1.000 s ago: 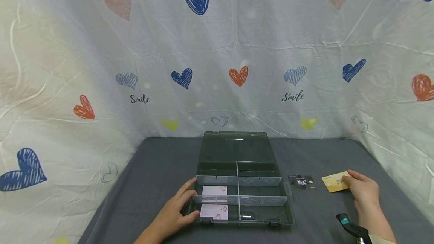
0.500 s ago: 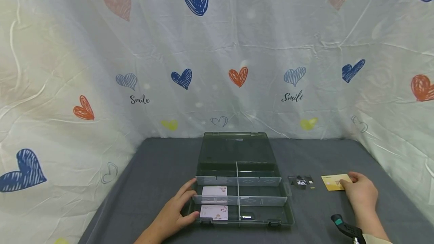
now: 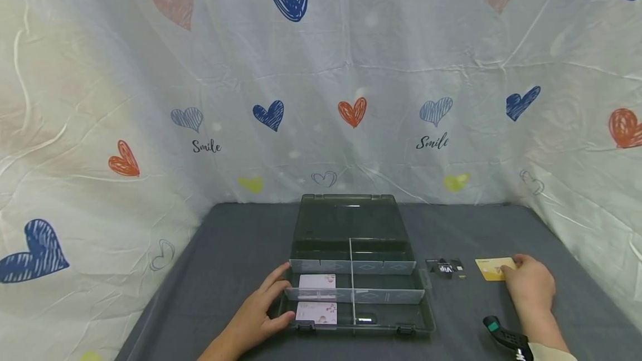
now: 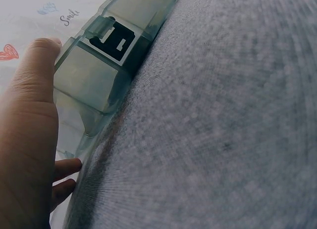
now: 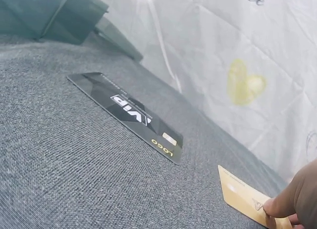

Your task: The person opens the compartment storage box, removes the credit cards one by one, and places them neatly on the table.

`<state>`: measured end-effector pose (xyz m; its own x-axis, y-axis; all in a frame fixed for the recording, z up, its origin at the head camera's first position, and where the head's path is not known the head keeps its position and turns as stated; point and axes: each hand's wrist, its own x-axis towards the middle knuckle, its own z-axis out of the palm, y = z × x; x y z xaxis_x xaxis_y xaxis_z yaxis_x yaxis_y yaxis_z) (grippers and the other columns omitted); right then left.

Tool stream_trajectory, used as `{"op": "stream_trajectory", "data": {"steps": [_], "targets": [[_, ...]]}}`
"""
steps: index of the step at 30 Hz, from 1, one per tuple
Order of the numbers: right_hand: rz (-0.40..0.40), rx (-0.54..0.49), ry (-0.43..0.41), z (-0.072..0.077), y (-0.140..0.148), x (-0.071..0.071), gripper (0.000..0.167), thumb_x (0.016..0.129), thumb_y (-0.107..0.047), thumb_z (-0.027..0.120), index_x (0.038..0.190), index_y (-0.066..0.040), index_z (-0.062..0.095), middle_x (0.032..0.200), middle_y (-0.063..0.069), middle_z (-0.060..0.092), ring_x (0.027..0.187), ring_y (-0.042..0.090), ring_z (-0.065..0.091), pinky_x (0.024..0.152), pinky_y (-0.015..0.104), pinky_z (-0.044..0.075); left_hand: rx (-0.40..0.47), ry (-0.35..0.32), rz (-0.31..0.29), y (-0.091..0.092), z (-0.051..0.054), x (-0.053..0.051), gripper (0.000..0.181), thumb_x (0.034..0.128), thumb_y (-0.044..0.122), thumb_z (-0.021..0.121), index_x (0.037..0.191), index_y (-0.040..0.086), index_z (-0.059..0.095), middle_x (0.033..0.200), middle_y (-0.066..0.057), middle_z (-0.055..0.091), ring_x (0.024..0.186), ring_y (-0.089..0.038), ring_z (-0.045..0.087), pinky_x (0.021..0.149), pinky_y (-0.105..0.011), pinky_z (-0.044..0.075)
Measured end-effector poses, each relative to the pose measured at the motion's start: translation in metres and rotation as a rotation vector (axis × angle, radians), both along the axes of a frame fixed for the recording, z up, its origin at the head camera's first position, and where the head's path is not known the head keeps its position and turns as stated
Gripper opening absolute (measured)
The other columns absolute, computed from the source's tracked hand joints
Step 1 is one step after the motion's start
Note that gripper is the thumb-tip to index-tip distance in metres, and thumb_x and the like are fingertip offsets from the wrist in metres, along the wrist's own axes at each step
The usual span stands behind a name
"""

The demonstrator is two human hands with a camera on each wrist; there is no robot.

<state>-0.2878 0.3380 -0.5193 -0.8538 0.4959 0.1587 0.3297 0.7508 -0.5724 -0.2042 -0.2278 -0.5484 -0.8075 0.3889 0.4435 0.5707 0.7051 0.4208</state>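
A gold card (image 3: 491, 269) lies at the right of the cloth; my right hand (image 3: 530, 288) has its thumb on the card's right end, fingers curled at the edge, also seen in the right wrist view (image 5: 297, 199). Left of it lies a black VIP card (image 3: 445, 268), flat. The green divided box (image 3: 418, 327) stands with its lid raised, two pink-and-white cards (image 3: 317, 313) in its left compartments. My left hand (image 3: 256, 316) rests against the box's left side, fingers spread; its thumb (image 4: 37, 75) touches near the front corner.
Grey cloth (image 3: 200, 294) covers the table. A white curtain (image 3: 391, 32) printed with hearts hangs behind and on both sides. A small dark object (image 3: 366, 320) lies in the box's front right compartment.
My right hand has shifted slightly left along the gold card, which has turned from tilted to nearly square with the table. The left hand and the box have stayed put.
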Motion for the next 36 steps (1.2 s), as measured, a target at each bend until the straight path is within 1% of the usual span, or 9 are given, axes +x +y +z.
{"op": "stream_trajectory", "data": {"steps": [3, 8, 13, 17, 20, 24, 28, 31, 36], "targets": [[-0.006, 0.022, 0.009, 0.000, -0.001, 0.000, 0.042, 0.089, -0.006, 0.066, 0.118, 0.022, 0.055, 0.112, 0.041, 0.058, 0.100, 0.056, 0.055, 0.083, 0.064, 0.042, 0.001, -0.011, 0.006, 0.000, 0.000, 0.000, 0.035, 0.0907, 0.044, 0.075, 0.119, 0.027, 0.063, 0.162, -0.001, 0.039, 0.127, -0.021, 0.058, 0.087, -0.043, 0.057], [-0.006, 0.041, 0.008, 0.000, -0.001, 0.001, 0.043, 0.088, -0.006, 0.067, 0.118, 0.022, 0.054, 0.110, 0.042, 0.053, 0.105, 0.058, 0.050, 0.087, 0.066, 0.040, 0.002, -0.032, 0.019, 0.001, 0.001, 0.000, 0.035, 0.0908, 0.046, 0.075, 0.119, 0.028, 0.064, 0.163, 0.001, 0.038, 0.128, -0.020, 0.057, 0.088, -0.042, 0.056], [0.025, 0.035, 0.013, 0.008, -0.002, 0.001, 0.045, 0.091, -0.011, 0.061, 0.123, 0.020, 0.055, 0.113, 0.041, 0.053, 0.108, 0.057, 0.050, 0.088, 0.067, 0.040, 0.020, -0.043, 0.013, 0.001, 0.001, 0.001, 0.037, 0.0894, 0.047, 0.076, 0.118, 0.029, 0.063, 0.162, 0.000, 0.039, 0.130, -0.022, 0.055, 0.087, -0.042, 0.056], [0.070, 0.026, 0.006, 0.022, -0.006, 0.003, 0.048, 0.094, -0.016, 0.058, 0.129, 0.018, 0.054, 0.118, 0.039, 0.053, 0.110, 0.056, 0.050, 0.086, 0.066, 0.043, 0.033, -0.052, 0.014, 0.001, 0.001, 0.003, 0.039, 0.0870, 0.050, 0.079, 0.117, 0.029, 0.063, 0.161, -0.001, 0.040, 0.130, -0.023, 0.055, 0.087, -0.041, 0.056], [0.105, 0.021, -0.001, 0.032, -0.012, 0.005, 0.049, 0.096, -0.018, 0.058, 0.132, 0.016, 0.054, 0.124, 0.039, 0.052, 0.114, 0.056, 0.049, 0.087, 0.066, 0.043, 0.029, -0.043, 0.015, 0.001, 0.001, 0.004, 0.041, 0.0860, 0.051, 0.079, 0.116, 0.028, 0.063, 0.161, -0.002, 0.041, 0.128, -0.023, 0.056, 0.086, -0.041, 0.057], [0.172, 0.038, 0.028, 0.046, -0.020, 0.009, 0.048, 0.098, -0.019, 0.060, 0.131, 0.015, 0.055, 0.125, 0.039, 0.054, 0.115, 0.057, 0.050, 0.089, 0.066, 0.043, 0.017, -0.019, 0.008, 0.001, 0.002, 0.005, 0.041, 0.0861, 0.051, 0.079, 0.115, 0.026, 0.063, 0.160, -0.004, 0.042, 0.127, -0.024, 0.057, 0.085, -0.042, 0.057], [0.236, 0.050, 0.051, 0.062, -0.030, 0.014, 0.047, 0.099, -0.021, 0.061, 0.129, 0.015, 0.057, 0.125, 0.039, 0.057, 0.107, 0.054, 0.057, 0.084, 0.064, 0.046, 0.021, -0.023, 0.013, 0.001, 0.003, 0.005, 0.042, 0.0863, 0.051, 0.079, 0.116, 0.027, 0.063, 0.160, -0.004, 0.041, 0.128, -0.024, 0.056, 0.087, -0.042, 0.057], [0.274, 0.042, 0.043, 0.073, -0.037, 0.018, 0.049, 0.100, -0.023, 0.061, 0.131, 0.014, 0.056, 0.126, 0.038, 0.057, 0.103, 0.051, 0.060, 0.080, 0.061, 0.048, 0.026, -0.040, 0.024, 0.002, 0.004, 0.004, 0.042, 0.0859, 0.051, 0.079, 0.117, 0.028, 0.063, 0.160, -0.002, 0.041, 0.129, -0.022, 0.056, 0.089, -0.042, 0.056], [0.350, 0.024, 0.030, 0.086, -0.046, 0.027, 0.053, 0.102, -0.028, 0.059, 0.137, 0.012, 0.054, 0.132, 0.037, 0.054, 0.108, 0.051, 0.060, 0.078, 0.060, 0.049, 0.016, -0.039, 0.030, 0.002, 0.004, 0.003, 0.040, 0.0867, 0.050, 0.078, 0.117, 0.030, 0.063, 0.161, 0.000, 0.040, 0.128, -0.021, 0.055, 0.088, -0.043, 0.057]]}}
